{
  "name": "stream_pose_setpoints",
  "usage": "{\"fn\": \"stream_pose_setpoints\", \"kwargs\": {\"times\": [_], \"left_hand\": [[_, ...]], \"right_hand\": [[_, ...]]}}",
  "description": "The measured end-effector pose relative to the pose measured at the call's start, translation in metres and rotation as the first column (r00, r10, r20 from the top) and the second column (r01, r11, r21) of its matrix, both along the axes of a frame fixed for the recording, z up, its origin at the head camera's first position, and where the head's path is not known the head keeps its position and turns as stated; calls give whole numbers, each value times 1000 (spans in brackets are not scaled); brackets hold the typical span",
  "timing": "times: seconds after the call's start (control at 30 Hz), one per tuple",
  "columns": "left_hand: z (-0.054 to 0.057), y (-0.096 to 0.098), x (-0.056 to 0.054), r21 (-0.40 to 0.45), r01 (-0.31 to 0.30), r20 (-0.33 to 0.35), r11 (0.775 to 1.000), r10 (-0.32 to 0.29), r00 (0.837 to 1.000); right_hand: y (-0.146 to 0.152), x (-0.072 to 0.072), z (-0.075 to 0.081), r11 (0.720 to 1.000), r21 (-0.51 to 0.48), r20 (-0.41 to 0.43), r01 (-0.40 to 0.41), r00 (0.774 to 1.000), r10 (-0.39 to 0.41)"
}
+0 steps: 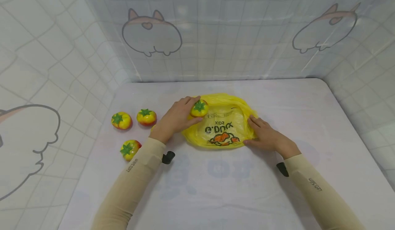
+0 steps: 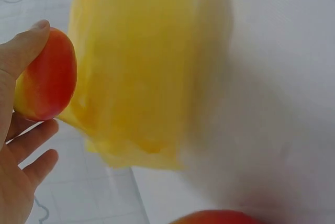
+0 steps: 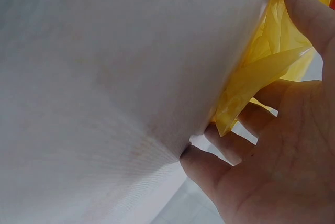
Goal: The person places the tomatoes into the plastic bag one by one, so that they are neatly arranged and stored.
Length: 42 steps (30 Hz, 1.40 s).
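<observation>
My left hand grips a yellow-and-red tomato with a green leafy top, the thumb on one side and fingers on the other. It holds this tomato over the left part of a yellow plastic bag with a printed duck picture. In the left wrist view the tomato shows its red underside. My right hand rests at the bag's right edge with fingers spread and slightly bent. Its fingertips touch the crumpled edge and the table in the right wrist view, where the bag partly covers the index finger.
Left of my left hand lie more tomatoes: one at the far left, one beside it and one nearer. Something yellow shows partly behind my left wrist. The table has a pale cloth; a tiled-pattern curtain stands behind.
</observation>
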<state>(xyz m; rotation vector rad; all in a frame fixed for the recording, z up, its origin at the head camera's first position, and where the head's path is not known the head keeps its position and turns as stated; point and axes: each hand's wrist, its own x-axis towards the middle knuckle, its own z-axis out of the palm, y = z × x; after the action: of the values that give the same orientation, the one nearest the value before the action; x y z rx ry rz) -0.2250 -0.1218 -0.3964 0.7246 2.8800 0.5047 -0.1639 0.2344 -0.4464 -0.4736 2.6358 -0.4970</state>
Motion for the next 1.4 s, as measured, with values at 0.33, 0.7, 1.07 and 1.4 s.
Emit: {"fn": "stream_pose_setpoints", "kwargs": {"times": [0.33,0.7,1.07,1.4], "left_hand": [[4,19,-3,-14,66,-40,998,-66,997],[7,44,-5,-29,135,-53,990,-136,989],[1,70,-10,-60,156,-47,986,-159,986],[-5,88,-17,-107,191,-88,976,-201,976]], "right_hand": [[2,0,-1,1000,1,-4,1,1000,-1],[3,-1,-4,1000,-9,-12,-1,1000,1],[4,-2,-3,1000,-10,-4,0,1000,0],[3,-2,1,1000,1,-4,-3,1000,3]]}}
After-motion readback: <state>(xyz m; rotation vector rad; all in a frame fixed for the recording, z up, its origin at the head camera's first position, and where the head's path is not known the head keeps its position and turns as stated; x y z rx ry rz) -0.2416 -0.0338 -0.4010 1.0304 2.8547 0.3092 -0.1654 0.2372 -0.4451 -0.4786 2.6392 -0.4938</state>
